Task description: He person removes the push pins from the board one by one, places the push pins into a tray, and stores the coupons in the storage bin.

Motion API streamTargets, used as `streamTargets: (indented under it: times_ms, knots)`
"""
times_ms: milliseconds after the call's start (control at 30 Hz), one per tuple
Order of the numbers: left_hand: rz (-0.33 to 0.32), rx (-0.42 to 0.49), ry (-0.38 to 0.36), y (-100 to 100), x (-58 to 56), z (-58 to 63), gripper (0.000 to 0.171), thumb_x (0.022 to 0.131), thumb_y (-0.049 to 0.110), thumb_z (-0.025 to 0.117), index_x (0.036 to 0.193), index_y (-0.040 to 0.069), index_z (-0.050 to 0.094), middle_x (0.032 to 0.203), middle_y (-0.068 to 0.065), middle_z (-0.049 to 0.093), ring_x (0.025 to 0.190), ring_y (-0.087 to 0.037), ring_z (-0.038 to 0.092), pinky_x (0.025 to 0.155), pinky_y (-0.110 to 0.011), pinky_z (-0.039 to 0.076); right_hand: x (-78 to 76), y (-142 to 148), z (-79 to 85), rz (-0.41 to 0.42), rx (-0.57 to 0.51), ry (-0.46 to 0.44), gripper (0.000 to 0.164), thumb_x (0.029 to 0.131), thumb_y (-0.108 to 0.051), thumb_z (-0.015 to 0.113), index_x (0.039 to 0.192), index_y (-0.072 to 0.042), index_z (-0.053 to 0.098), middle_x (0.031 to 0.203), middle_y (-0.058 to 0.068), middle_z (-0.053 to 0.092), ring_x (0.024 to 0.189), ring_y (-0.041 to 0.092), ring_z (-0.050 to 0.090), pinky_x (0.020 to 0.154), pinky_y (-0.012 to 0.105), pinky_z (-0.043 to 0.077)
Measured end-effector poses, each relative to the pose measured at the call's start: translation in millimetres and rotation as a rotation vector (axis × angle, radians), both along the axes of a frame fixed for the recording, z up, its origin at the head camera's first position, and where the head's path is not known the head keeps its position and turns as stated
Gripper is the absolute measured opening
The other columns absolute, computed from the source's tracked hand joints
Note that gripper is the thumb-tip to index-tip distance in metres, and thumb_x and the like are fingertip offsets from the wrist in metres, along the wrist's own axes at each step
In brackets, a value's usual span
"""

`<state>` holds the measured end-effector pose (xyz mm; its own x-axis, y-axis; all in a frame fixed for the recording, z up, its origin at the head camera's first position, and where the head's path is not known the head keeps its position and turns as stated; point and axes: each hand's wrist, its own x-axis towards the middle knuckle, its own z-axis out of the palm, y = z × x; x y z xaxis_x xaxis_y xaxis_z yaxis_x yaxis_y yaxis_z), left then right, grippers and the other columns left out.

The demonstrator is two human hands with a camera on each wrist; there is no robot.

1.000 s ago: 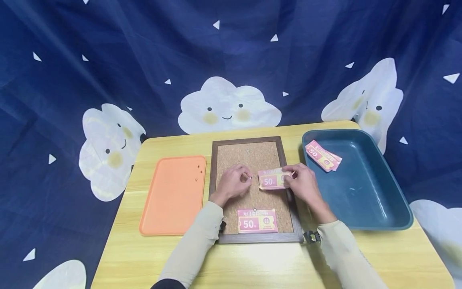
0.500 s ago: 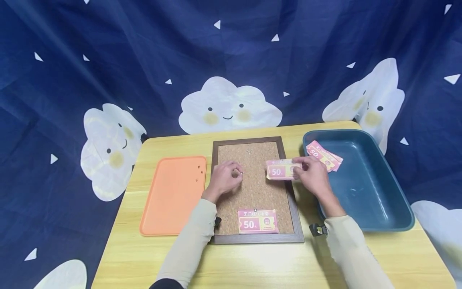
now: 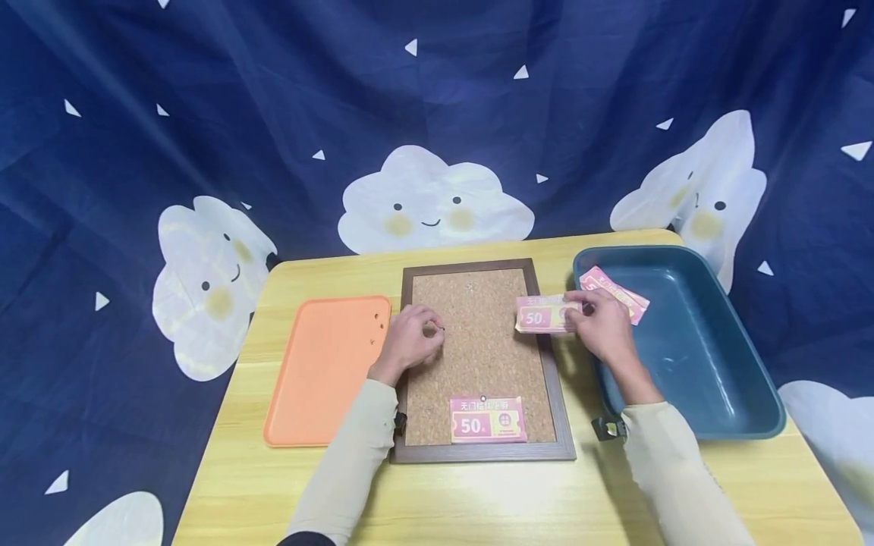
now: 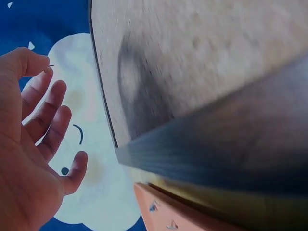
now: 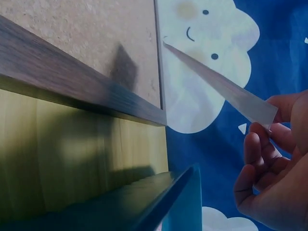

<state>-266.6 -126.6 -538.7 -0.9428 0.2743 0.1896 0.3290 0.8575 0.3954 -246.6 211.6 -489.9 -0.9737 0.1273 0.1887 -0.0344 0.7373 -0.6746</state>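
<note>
Over the left part of the framed cork board, my left hand pinches a thumbtack between thumb and index finger. Its thin point sticks out past the fingertips; the head is hidden. My right hand grips the right end of a pink-and-yellow 50 coupon, holding it raised over the board's right frame. The right wrist view shows that coupon edge-on, slightly bent. Another coupon lies at the board's bottom edge with a tack at its top middle.
Left of the board lies an orange tray with several tacks near its upper right corner. A deep teal bin stands on the right, with a few coupons in its upper left. A blue cloud-print curtain hangs behind the table.
The right hand has moved right and up with the coupon, from over the cork to the board's right frame. The left hand has drawn back to the left, still pinching the thumbtack.
</note>
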Motion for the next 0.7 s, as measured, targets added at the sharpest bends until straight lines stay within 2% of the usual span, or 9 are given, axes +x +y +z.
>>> streamTargets:
  times_ms: [133,200,367,533,600,700]
  knots:
    - [0.031,0.001,0.013,-5.3,-1.0,0.0,0.011,0.080,0.031,0.065,0.087,0.023,0.070,0.104,0.006,0.069,0.094,-0.016,0.057,0.082,-0.043,0.042,-3.0,4.3,2.8,-0.021,0.010,0.022,0.029,0.080,-0.009,0.063,0.107,-0.008,0.073,0.089,0.012,0.060,0.078,0.024,0.052,0.066,0.031,0.036]
    - [0.037,-0.001,0.020,-7.7,-1.8,-0.7,0.011,0.080,0.031,0.064,0.086,0.023,0.070,0.103,0.006,0.069,0.094,-0.016,0.058,0.080,-0.043,0.042,-4.6,6.3,4.3,-0.034,0.009,0.024,0.029,0.081,-0.008,0.062,0.108,-0.008,0.073,0.091,0.013,0.062,0.080,0.024,0.052,0.067,0.032,0.036]
    - [0.056,-0.001,0.029,-16.5,-2.3,-3.9,0.012,0.079,0.031,0.063,0.087,0.023,0.070,0.104,0.006,0.069,0.099,-0.017,0.060,0.085,-0.045,0.043,-6.7,10.2,6.2,-0.054,-0.001,0.026,0.028,0.082,-0.009,0.062,0.108,-0.008,0.073,0.094,0.014,0.064,0.082,0.025,0.054,0.068,0.031,0.036]
    - [0.118,0.034,0.003,-28.3,-2.3,-4.8,0.012,0.081,0.031,0.063,0.087,0.024,0.070,0.105,0.005,0.070,0.103,-0.019,0.060,0.087,-0.047,0.042,-8.0,15.2,6.1,-0.065,-0.014,0.052,0.028,0.082,-0.008,0.060,0.107,-0.007,0.073,0.091,0.015,0.063,0.082,0.027,0.056,0.074,0.036,0.035]
    - [0.146,0.052,-0.008,-33.4,-2.3,-4.4,0.012,0.082,0.031,0.062,0.088,0.024,0.070,0.106,0.005,0.070,0.100,-0.019,0.059,0.086,-0.048,0.041,-8.2,17.4,6.0,-0.071,-0.020,0.052,0.029,0.083,-0.008,0.060,0.109,-0.007,0.072,0.091,0.015,0.062,0.083,0.028,0.056,0.080,0.039,0.033]
    - [0.181,0.072,-0.005,-41.6,-2.3,-4.8,0.010,0.083,0.029,0.063,0.087,0.024,0.070,0.103,0.004,0.070,0.098,-0.020,0.058,0.089,-0.049,0.040,-8.2,20.2,5.2,-0.081,-0.021,0.040,0.030,0.084,-0.009,0.059,0.111,-0.007,0.071,0.093,0.015,0.062,0.085,0.028,0.056,0.081,0.040,0.034]
